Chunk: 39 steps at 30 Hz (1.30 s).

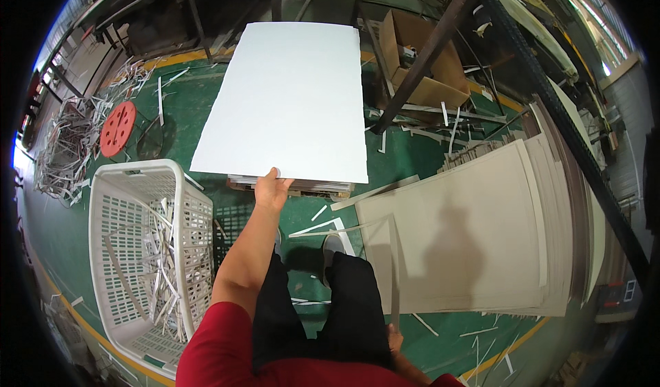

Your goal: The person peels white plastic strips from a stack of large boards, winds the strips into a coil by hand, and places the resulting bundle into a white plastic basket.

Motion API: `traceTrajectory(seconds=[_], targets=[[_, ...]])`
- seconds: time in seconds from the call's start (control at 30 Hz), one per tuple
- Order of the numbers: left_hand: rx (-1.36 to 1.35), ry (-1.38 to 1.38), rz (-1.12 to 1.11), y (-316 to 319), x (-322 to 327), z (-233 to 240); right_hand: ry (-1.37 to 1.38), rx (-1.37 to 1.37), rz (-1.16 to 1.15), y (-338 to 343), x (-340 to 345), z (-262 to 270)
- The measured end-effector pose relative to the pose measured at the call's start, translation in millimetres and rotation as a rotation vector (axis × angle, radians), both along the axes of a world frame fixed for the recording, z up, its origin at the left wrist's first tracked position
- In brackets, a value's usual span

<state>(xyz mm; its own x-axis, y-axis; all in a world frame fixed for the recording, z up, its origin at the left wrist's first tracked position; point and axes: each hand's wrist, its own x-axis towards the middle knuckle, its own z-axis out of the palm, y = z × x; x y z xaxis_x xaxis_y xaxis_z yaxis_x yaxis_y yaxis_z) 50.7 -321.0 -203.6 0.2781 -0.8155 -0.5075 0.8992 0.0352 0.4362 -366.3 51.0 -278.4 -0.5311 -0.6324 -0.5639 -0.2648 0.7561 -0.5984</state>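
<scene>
A large white board sheet (294, 98) lies on top of a low stack of sheets (309, 186) on a wooden pallet. My left hand (270, 191) grips the sheet's near edge, thumb on its upper face and fingers underneath. Down by my right thigh, my right hand (395, 339) holds one end of a long, thin greyish board strip (395, 273). That strip rises over the grey-brown board stack (464, 232) and bends sharply left near its top. On the green floor by my shoes are loose white strips (343, 235).
To my left stands a white plastic basket (180, 242) holding board offcuts. Beyond it are a red stool (118, 129) and a heap of strips (67, 144). A dark metal post (428, 57) slants before an open cardboard box (433, 85); another dark bar (557, 103) crosses at right.
</scene>
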Motion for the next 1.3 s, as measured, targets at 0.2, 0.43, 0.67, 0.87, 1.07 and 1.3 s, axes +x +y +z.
traceTrajectory(seconds=[0.2,0.43,0.67,0.87,1.07,1.3], targets=[[0.031,-0.066,0.024,-20,-9,21,0.084,0.052,0.055,-9,10,11],[0.171,-0.071,-0.005,-33,7,5,0.004,0.123,-0.041,-6,9,7],[0.315,-0.242,-0.069,-47,14,-30,0.190,-0.007,0.337,11,0,-12],[0.267,-0.572,-0.329,-51,32,-60,0.172,-0.036,0.343,21,-7,-36],[0.365,-0.260,-0.106,-46,11,-2,0.011,0.087,0.034,2,9,-3],[0.456,-0.496,-0.372,-43,13,-3,0.024,0.172,-0.008,2,7,-7]])
